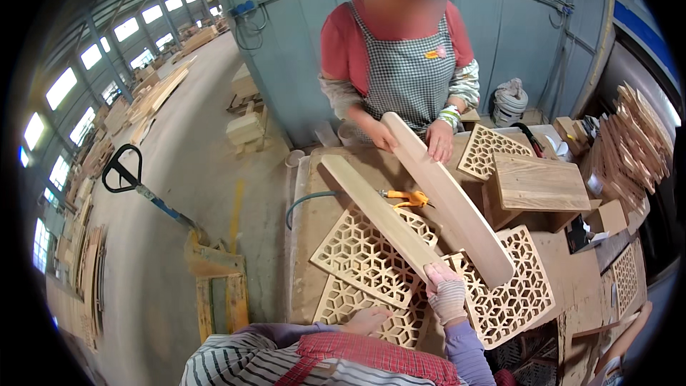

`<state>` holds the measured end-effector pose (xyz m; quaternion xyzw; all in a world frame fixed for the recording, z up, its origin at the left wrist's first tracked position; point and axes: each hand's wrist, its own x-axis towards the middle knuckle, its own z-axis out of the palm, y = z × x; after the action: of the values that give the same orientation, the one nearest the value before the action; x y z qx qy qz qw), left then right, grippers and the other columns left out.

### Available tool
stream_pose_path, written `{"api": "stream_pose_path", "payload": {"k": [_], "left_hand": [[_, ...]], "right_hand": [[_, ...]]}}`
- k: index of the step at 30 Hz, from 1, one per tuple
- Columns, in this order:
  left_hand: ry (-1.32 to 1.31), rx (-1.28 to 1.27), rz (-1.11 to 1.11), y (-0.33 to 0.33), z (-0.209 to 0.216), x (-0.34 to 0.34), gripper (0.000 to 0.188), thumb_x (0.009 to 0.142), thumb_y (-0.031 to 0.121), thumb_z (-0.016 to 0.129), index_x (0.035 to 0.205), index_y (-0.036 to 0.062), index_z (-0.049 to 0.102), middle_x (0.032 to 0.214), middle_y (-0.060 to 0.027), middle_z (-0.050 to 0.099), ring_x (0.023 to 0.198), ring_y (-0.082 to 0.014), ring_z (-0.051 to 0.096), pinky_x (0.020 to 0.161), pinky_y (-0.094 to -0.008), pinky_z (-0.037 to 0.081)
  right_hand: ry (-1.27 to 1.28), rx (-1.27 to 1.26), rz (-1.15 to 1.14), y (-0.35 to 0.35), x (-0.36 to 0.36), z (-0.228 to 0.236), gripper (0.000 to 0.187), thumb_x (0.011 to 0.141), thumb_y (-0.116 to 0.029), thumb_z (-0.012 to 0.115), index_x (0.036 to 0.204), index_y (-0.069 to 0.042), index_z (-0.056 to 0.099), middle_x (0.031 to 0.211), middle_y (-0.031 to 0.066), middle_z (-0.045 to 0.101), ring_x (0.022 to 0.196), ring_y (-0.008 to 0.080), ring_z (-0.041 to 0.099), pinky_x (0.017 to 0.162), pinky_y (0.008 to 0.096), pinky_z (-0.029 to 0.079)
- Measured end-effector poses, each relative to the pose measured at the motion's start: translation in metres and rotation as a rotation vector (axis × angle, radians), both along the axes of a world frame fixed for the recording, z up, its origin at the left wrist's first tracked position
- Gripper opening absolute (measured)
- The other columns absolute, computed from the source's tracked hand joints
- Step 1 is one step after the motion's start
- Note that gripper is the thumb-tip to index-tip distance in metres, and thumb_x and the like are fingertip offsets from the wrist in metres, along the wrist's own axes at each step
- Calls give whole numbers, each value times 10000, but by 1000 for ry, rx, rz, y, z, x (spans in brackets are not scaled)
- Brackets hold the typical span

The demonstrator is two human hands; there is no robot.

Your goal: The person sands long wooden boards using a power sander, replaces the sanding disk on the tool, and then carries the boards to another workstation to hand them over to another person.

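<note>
My right hand (447,296), in a striped fingerless glove, is closed round the near end of a long narrow wooden board (371,211). The board slants up and left across the table. Low in front of me, my left hand (366,320) lies over a lattice panel (339,305) with its fingers stretched out, holding nothing. A second lattice panel (357,254) lies partly under the board. Opposite, a person in a checked apron (409,64) has both hands on a wider wooden board (450,196) with rounded ends. Its near end lies over another lattice panel (532,293).
An orange air blow gun (409,198) with a blue hose lies between the boards. At the right stand a small wooden stool (541,182), an open carton (606,221) and stacked wood pieces (629,146). A pallet jack (207,250) stands left of the table.
</note>
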<state>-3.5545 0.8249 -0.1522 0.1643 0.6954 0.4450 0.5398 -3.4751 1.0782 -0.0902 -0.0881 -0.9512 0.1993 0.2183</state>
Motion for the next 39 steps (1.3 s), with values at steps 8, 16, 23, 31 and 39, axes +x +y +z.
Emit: {"api": "stream_pose_path", "payload": {"k": [8,16,23,31,39], "left_hand": [[740,275,-196,8,-46,-18,253,1003,211,484,1090,78,681,759,-26,583,674,-105,568,597,-287,486],[-307,271,529,51,38,-76,697,1046,540,402,1558,82,282,1438,-151,498,1245,-274,514,1043,-440,417],[-493,354,615,86,36,-119,715,1009,682,313,1462,142,429,1379,-69,559,1199,-249,578,1009,-452,484],[-514,345,600,86,8,-148,443,976,526,577,1309,238,532,1068,-18,609,1022,-203,610,806,-494,533],[-671,496,526,66,9,-145,460,937,210,657,1356,152,478,1205,-88,582,1113,-266,607,915,-499,541]], "right_hand": [[105,-2,9,1,-1,-2,437,703,14,633,1134,-60,628,1060,169,662,1004,367,637,861,467,528],[22,110,12,-38,14,15,506,757,-50,659,1260,-53,603,1188,147,653,1115,336,612,945,459,481],[-166,-133,34,-77,22,37,625,757,-145,719,1349,-57,542,1250,180,629,1062,361,624,917,443,501],[-103,-295,-4,-82,31,53,539,805,-189,701,1305,-25,583,1159,179,677,991,356,660,866,435,533],[-59,-263,1,-72,56,37,489,784,-161,720,1255,-52,647,1190,179,673,1059,342,661,927,428,532]]}}
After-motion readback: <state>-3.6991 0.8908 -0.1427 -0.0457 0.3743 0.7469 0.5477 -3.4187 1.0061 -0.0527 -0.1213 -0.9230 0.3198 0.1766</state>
